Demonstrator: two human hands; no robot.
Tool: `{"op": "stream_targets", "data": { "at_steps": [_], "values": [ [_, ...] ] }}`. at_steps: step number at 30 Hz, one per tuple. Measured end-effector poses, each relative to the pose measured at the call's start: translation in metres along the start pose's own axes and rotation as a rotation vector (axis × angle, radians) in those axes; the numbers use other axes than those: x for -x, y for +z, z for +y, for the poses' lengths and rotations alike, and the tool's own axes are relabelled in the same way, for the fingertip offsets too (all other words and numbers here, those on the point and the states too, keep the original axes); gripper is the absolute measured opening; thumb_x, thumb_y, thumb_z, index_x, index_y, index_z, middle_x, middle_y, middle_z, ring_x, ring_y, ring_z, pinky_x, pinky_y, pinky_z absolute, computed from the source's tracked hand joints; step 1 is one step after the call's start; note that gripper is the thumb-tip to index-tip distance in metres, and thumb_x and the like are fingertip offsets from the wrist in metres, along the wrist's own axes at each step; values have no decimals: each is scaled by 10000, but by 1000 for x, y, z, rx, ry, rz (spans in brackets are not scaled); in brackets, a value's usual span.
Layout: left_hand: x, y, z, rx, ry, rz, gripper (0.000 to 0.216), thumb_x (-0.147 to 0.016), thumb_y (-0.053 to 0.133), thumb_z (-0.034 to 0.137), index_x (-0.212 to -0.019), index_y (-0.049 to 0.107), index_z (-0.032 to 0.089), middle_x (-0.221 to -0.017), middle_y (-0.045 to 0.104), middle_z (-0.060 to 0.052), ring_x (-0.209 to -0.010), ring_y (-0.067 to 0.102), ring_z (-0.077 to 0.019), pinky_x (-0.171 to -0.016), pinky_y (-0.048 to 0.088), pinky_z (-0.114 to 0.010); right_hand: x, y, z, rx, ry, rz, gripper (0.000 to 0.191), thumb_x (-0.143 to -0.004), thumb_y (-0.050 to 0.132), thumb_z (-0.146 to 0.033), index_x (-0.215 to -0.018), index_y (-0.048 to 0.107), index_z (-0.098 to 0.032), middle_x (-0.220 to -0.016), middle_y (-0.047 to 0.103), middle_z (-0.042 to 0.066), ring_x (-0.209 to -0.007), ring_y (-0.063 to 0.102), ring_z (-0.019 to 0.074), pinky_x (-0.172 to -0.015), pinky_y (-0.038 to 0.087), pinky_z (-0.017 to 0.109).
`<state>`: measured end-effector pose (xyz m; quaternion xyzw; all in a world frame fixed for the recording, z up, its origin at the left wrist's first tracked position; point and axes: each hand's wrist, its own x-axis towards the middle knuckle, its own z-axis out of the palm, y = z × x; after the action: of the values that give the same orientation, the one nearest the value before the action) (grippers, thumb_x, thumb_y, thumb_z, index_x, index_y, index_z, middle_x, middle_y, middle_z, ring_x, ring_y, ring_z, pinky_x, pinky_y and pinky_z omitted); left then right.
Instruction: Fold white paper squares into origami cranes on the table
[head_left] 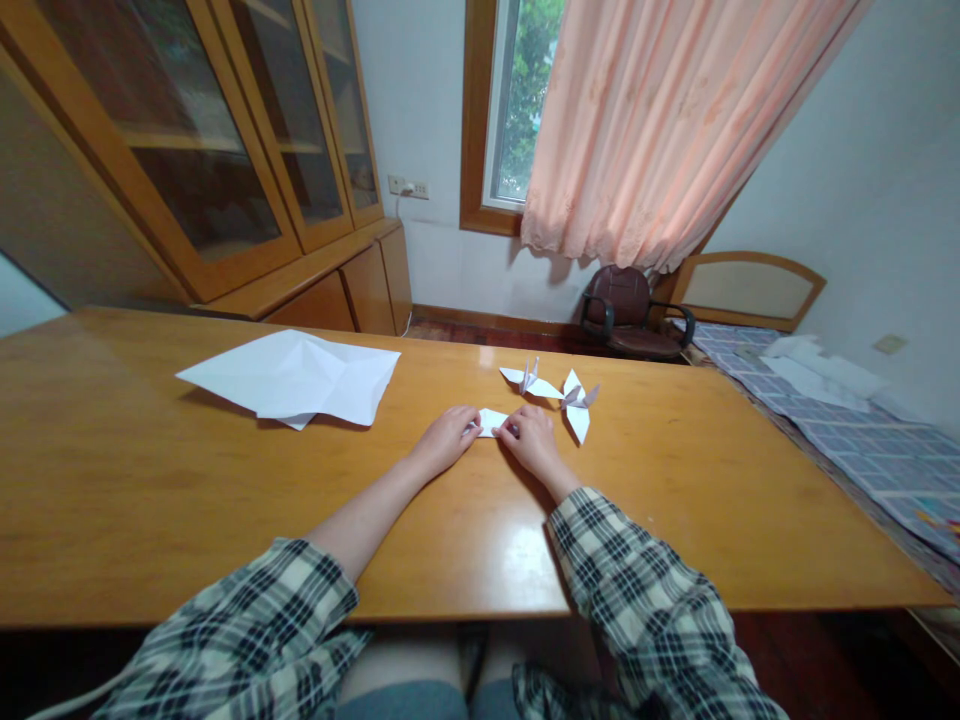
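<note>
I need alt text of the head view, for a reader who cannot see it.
The left hand and right hand hold a small folded paper on a wooden table. Near the right hand are two paper birds; larger white paper lies to the left. Beyond the table are a cabinet, a pink curtain and a chair.

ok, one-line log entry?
left hand: on small paper; right hand: on small paper; two cranes: near right hand; large sheet: left of hands

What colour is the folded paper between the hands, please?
The folded paper is white, seen best in the head view.
</note>
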<state>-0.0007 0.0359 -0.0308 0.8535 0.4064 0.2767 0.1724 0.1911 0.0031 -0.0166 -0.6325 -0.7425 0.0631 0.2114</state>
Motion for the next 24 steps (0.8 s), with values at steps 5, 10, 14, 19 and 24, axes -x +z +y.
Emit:
{"op": "stream_targets", "data": {
  "at_steps": [5, 10, 14, 19, 24],
  "values": [
    [0, 2, 2, -34, -7, 8, 81, -873, 485, 192, -868, 565, 182, -909, 614, -74, -900, 567, -235, -824, 459, -367, 0, -1, -4, 32, 27, -14, 236, -878, 610, -394, -798, 682, -184, -934, 602, 75, -961, 476, 237, -798, 319, 346],
    [-1, 3, 2, -48, 9, 8, 104, -875, 473, 173, -875, 576, 184, -903, 612, -71, -895, 561, -231, -834, 459, -371, 2, 0, -7, 67, 12, 3, 256, -897, 578, -397, -799, 671, -179, -949, 601, 87, -961, 481, 247, -807, 327, 362],
    [0, 3, 0, -47, 32, 14, 123, -879, 469, 169, -885, 590, 188, -910, 613, -67, -892, 561, -225, -840, 458, -368, 1, 3, -8, 107, 2, 14, 257, -906, 560, -391, -805, 666, -180, -959, 603, 97, -971, 479, 257, -820, 333, 374],
    [0, 2, 3, -37, 42, 5, 138, -881, 477, 166, -884, 611, 197, -907, 606, -62, -899, 559, -221, -847, 457, -363, 1, 2, -12, 150, 18, 4, 250, -902, 559, -393, -820, 655, -177, -983, 606, 120, -974, 482, 275, -819, 338, 384],
    [0, 2, 4, -59, 45, -8, 163, -877, 470, 146, -917, 618, 200, -929, 595, -67, -919, 554, -227, -855, 454, -363, 3, 2, -12, 167, 26, 20, 207, -894, 568, -387, -889, 600, -182, -993, 603, 111, -963, 487, 272, -830, 331, 389]
  ]
}}
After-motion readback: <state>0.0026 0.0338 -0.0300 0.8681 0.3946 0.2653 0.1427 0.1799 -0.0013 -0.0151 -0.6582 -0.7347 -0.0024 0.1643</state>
